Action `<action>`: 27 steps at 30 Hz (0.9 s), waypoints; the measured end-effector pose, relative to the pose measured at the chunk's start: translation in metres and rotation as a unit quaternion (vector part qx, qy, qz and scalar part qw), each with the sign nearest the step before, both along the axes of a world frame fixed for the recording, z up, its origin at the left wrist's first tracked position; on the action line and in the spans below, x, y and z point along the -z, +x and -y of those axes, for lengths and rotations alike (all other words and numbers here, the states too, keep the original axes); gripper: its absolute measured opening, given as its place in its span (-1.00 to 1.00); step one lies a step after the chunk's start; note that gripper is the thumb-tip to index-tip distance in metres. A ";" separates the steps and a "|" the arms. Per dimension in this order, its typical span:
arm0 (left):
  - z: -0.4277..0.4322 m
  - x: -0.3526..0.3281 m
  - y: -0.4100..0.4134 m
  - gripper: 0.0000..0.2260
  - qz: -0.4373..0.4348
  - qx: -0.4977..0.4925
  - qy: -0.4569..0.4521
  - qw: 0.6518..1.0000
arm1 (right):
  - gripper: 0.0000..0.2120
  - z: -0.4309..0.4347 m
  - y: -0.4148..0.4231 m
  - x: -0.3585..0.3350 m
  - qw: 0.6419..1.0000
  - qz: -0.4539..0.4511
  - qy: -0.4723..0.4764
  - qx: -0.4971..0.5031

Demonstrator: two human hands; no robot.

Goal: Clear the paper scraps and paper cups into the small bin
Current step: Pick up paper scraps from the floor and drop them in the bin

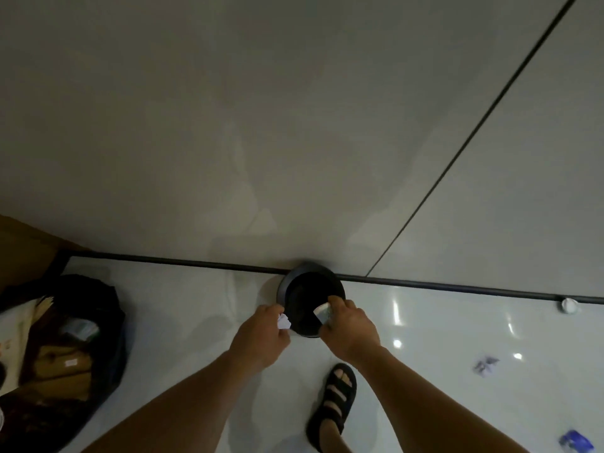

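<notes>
Head view: left hand (261,335) pinches crumpled paper scrap (283,322) at 8 o'clock of small bin (287,284); right hand (351,328) grips paper piece (322,313) at 4 o'clock, likely poised for drop.

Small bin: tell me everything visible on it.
The small bin is round and black, apparently smooth plastic, with an open top and no lid in sight. It stands upright on the glossy white floor, against the dark strip at the wall's foot. Its inside is too dark to read. The left hand holds a white paper scrap at its near rim. The right hand holds a pale paper item over the opening. Whether either touches the bin is unclear.
</notes>
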State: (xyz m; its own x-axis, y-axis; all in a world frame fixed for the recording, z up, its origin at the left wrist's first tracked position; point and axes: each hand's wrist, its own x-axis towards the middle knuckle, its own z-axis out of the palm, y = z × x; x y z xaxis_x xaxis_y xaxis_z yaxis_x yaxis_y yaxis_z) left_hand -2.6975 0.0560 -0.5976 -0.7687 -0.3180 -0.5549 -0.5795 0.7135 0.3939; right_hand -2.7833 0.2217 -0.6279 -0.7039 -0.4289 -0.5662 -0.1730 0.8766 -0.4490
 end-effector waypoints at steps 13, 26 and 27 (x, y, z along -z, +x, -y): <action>0.034 0.208 -0.079 -0.26 0.104 0.009 0.050 0.993 | -0.49 0.042 -0.040 0.199 0.990 0.070 -0.022 0.121; 0.048 0.067 -0.114 -0.38 0.048 0.169 0.005 0.985 | -0.36 0.021 -0.016 0.060 0.975 0.024 -0.016 0.220; 0.042 0.044 -0.117 -0.37 0.039 0.192 0.005 0.981 | -0.36 0.016 -0.012 0.037 0.973 0.011 -0.018 0.229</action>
